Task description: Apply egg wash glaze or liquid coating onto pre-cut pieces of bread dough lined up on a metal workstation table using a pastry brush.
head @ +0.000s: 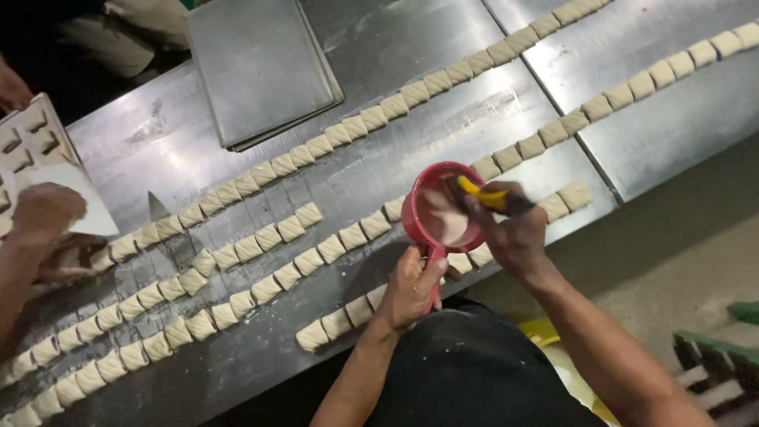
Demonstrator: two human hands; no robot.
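The person is holding a red cup by its handle over the near edge of the steel tabletop. The left hand is wrapping closed around the handle below the bowl, fingers and thumb clamped on it. The right hand is closing on a yellow-handled brush, whose working end is dipping into the cup, where a pale liquid is showing. The 2 hands are sitting close together, the cup between them and slightly above the left one.

The cup is looking like light, stiff plastic, easy to carry by the handle, though the liquid inside is likely to slop if it is tilted. The brush is seeming light and rigid in the handle, best gripped near the middle as it is now.

Rows of small twisted dough pieces are lying in long diagonal lines across the tabletop, some directly under the cup. They are appearing soft and easily dented. A flat metal tray is resting farther back. At the left edge, another person's hand is pressing a white scraper near the dough.
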